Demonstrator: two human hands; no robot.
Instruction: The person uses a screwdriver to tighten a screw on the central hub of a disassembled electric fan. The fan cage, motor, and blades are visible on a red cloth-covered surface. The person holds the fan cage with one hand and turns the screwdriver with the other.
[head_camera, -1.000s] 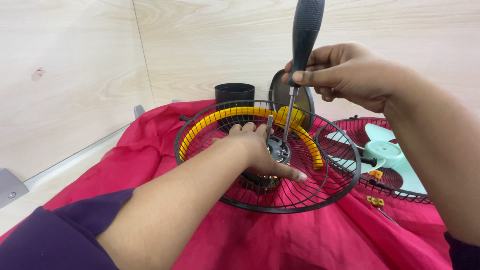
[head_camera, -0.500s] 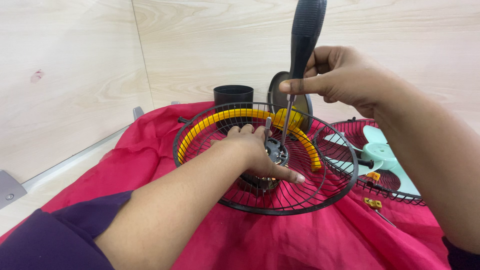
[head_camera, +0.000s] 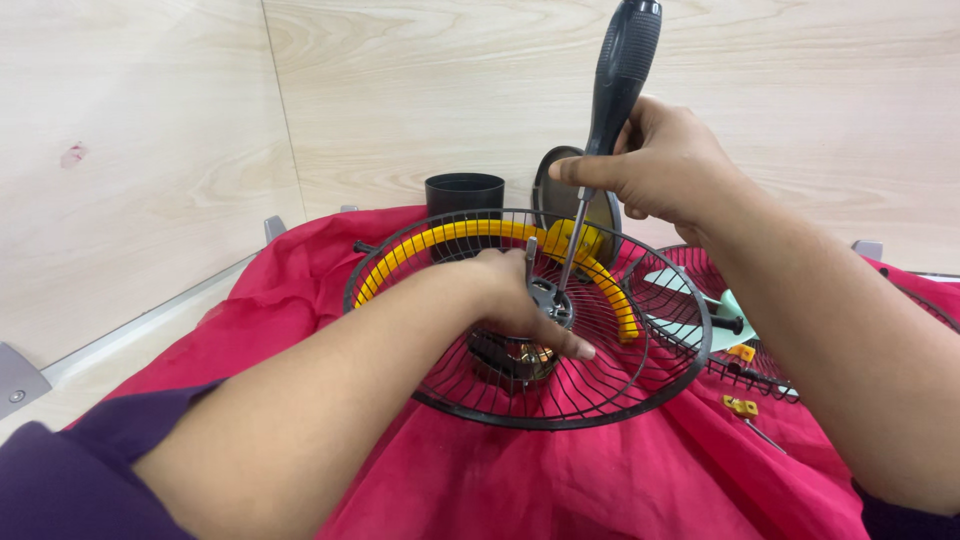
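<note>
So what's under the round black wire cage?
Under the round black wire fan guard a dark motor with coppery windings shows through the bars, resting on the red cloth. The left hand covers part of it.

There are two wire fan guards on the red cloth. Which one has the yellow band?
The nearer black fan guard, steadied by the left hand, carries the yellow band; the other guard behind it holds a pale green blade.

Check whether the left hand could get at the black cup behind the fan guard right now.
Probably not directly: the left hand rests inside the fan guard, and the guard's far rim and yellow strip stand between it and the black cup.
</note>
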